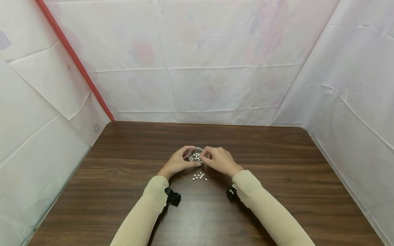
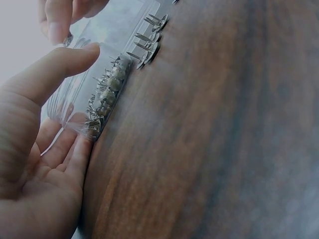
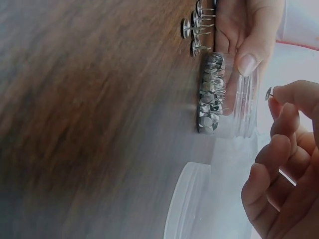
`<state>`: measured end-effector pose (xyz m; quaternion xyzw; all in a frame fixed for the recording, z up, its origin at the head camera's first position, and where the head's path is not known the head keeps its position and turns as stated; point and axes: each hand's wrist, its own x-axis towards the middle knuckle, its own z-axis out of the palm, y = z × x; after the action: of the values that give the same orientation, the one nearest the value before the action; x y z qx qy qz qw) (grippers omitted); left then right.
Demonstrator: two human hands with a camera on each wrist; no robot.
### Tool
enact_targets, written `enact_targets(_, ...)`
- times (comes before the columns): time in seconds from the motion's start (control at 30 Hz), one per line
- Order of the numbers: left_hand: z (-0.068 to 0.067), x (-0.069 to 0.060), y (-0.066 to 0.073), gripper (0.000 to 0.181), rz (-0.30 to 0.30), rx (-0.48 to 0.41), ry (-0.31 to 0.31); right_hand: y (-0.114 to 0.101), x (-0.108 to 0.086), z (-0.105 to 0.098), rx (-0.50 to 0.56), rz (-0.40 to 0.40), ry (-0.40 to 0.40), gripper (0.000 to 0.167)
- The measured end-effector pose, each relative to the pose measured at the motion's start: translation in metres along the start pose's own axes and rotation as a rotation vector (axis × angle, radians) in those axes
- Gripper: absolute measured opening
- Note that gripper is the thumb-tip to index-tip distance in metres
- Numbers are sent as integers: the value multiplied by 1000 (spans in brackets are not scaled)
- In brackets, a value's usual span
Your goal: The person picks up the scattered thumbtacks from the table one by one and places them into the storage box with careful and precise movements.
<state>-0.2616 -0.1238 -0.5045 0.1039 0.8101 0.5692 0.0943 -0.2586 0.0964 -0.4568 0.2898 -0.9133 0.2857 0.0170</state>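
I see left hand (image 1: 178, 162) gripping clear jar (image 3: 244, 119) of thumbtacks (image 3: 210, 94), right hand (image 1: 220, 160) pinching one tack (image 3: 269, 93) above its mouth; loose tacks (image 1: 199, 176) on tabletop (image 1: 197, 215), near side of jar.

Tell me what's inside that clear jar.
The clear jar holds silvery thumbtacks heaped at its bottom. Those deeper in the heap are covered by others, and the left hand hides part of the jar's wall.

The jar (image 3: 244, 112) stands on the counter (image 1: 277, 164), between its left and right edges, with tacks (image 3: 209, 94) inside. Loose tacks (image 1: 200, 176) lie before it, farther from the back edge. Left fingers (image 1: 187, 148) flank its left side, right fingers (image 3: 273, 157) its right.
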Motion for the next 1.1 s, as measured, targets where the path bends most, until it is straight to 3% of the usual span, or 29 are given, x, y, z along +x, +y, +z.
enact_targets(0.7,-2,-1,0,76,-12,-4,-14,0,21,9,-44,34,-56,8)
enact_targets(1.1,-1,0,0,77,-14,12,-6,1,16,6,-54,40,-63,13)
